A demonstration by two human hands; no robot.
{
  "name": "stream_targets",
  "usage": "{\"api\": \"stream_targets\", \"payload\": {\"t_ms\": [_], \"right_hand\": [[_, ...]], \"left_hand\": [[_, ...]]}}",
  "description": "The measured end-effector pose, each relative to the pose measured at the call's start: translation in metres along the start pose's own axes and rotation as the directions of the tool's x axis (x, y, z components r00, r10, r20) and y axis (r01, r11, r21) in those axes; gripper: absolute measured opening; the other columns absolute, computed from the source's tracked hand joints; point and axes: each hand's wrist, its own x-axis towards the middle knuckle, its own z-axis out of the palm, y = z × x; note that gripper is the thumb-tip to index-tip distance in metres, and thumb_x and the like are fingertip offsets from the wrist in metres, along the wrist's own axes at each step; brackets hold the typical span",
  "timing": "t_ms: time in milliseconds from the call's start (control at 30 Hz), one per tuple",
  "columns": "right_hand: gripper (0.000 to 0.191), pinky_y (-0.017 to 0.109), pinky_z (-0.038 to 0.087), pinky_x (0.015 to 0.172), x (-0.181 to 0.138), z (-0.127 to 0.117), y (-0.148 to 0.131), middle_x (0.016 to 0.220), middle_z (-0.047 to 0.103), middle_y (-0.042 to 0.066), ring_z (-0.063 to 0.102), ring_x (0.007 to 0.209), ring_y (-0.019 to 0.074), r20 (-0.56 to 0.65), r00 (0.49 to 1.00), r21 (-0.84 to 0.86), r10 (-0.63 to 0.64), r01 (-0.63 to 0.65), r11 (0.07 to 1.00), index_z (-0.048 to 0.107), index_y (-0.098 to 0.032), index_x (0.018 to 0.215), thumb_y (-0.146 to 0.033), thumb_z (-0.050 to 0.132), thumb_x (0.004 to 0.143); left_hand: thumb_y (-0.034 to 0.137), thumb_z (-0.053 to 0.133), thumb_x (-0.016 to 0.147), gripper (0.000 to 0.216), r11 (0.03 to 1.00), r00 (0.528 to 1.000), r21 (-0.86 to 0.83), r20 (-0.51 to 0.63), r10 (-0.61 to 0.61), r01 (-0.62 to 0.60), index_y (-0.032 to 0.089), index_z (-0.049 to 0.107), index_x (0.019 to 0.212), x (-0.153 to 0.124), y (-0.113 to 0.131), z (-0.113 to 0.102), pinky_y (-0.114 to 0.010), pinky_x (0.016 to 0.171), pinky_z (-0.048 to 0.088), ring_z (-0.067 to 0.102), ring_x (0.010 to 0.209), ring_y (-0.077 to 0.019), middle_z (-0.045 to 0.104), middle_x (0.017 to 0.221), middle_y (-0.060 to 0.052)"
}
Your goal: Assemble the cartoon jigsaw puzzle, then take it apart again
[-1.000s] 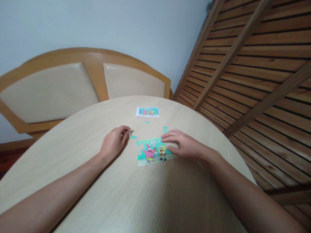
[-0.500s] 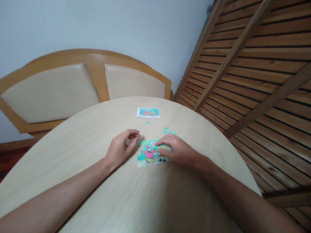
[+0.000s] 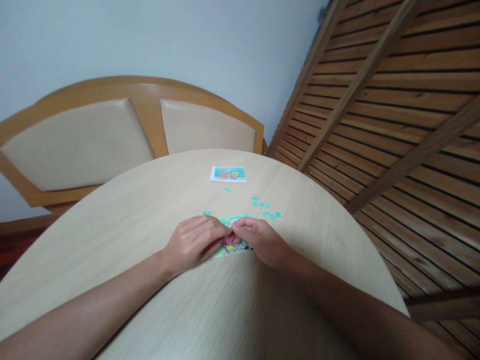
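Observation:
A partly covered jigsaw puzzle (image 3: 229, 250) with cartoon figures on a teal background lies flat on the table. Both hands meet above it, fingertips together near its middle. My left hand (image 3: 197, 242) comes in from the left with its fingers drawn together. My right hand (image 3: 265, 241) has its thumb and fingers pinched, touching or almost touching the left fingertips. Whatever the fingertips hold, if anything, is hidden. Loose teal puzzle pieces (image 3: 261, 204) lie beyond the right hand, and a few more (image 3: 206, 213) sit just past the left hand.
At the far side of the round wooden table (image 3: 150, 205) lies a picture sheet (image 3: 229, 174) showing the same cartoon figures. One small teal piece (image 3: 227, 190) is in front of it. A padded bench back (image 3: 82, 140) stands behind, with a slatted wooden panel (image 3: 375, 125) at right.
My left hand has moved right over the puzzle, and its fingers have closed. My right hand has shifted slightly left and pinched beside it, uncovering several loose pieces.

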Motion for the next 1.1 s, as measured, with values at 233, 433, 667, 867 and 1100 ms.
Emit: {"api": "stream_targets", "payload": {"t_ms": [233, 433, 667, 867, 1100], "right_hand": [[0.02, 0.029, 0.05, 0.071, 0.004, -0.009, 0.001, 0.075, 0.07, 0.002, 0.064, 0.073, 0.0159, -0.086, 0.995, -0.047, -0.049, 0.046, 0.998, 0.063, -0.019, 0.075, -0.039, 0.065, 0.077], [0.02, 0.027, 0.044, 0.061, 0.011, -0.043, -0.003, 0.064, 0.065, 0.0, 0.057, 0.061, 0.0142, -0.217, 0.975, -0.154, -0.05, 0.016, 0.988, 0.061, -0.02, 0.064, -0.039, 0.067, 0.066], [0.018, 0.029, 0.048, 0.065, 0.011, -0.064, -0.009, 0.065, 0.069, 0.003, 0.061, 0.063, 0.0157, -0.25, 0.966, -0.228, -0.069, 0.01, 0.974, 0.059, -0.02, 0.061, -0.035, 0.067, 0.065], [0.016, 0.026, 0.044, 0.058, 0.011, -0.066, -0.002, 0.065, 0.069, 0.002, 0.062, 0.061, 0.0157, -0.259, 0.966, -0.226, -0.016, -0.044, 0.973, 0.054, -0.021, 0.067, -0.026, 0.069, 0.062], [0.014, 0.025, 0.044, 0.058, 0.006, -0.064, 0.001, 0.068, 0.07, 0.002, 0.062, 0.063, 0.0149, -0.138, 0.99, -0.356, 0.036, -0.083, 0.931, 0.064, -0.018, 0.075, -0.025, 0.07, 0.065]], "left_hand": [[0.018, 0.052, 0.099, 0.016, 0.998, 0.995, 0.008, 0.079, 0.055, -0.055, 0.021, 0.06, 0.113, 0.001, 0.001, -0.001, -0.034, 0.086, 0.058, 0.07, 0.091, -0.0183, 0.074, 0.098, -0.007], [0.032, 0.057, 0.097, 0.033, 0.983, 0.931, -0.178, 0.352, 0.1, -0.039, 0.02, 0.06, 0.128, 0.004, 0.004, 0.005, -0.047, 0.108, 0.049, 0.061, 0.124, -0.0259, 0.067, 0.129, -0.012], [0.036, 0.056, 0.096, 0.029, 0.985, 0.886, -0.158, 0.464, 0.008, 0.073, 0.02, 0.066, 0.119, -0.001, -0.001, 0.002, -0.046, 0.102, 0.052, 0.066, 0.112, -0.0259, 0.07, 0.12, -0.011], [0.033, 0.052, 0.097, 0.024, 0.99, 0.9, -0.104, 0.433, -0.046, 0.1, 0.019, 0.067, 0.108, -0.003, -0.006, -0.002, -0.039, 0.091, 0.057, 0.069, 0.099, -0.0231, 0.071, 0.105, -0.01], [0.032, 0.053, 0.095, 0.024, 0.991, 0.884, -0.034, 0.456, -0.102, 0.132, 0.019, 0.065, 0.111, -0.004, -0.006, -0.002, -0.039, 0.091, 0.056, 0.067, 0.1, -0.0237, 0.07, 0.108, -0.009]]}}
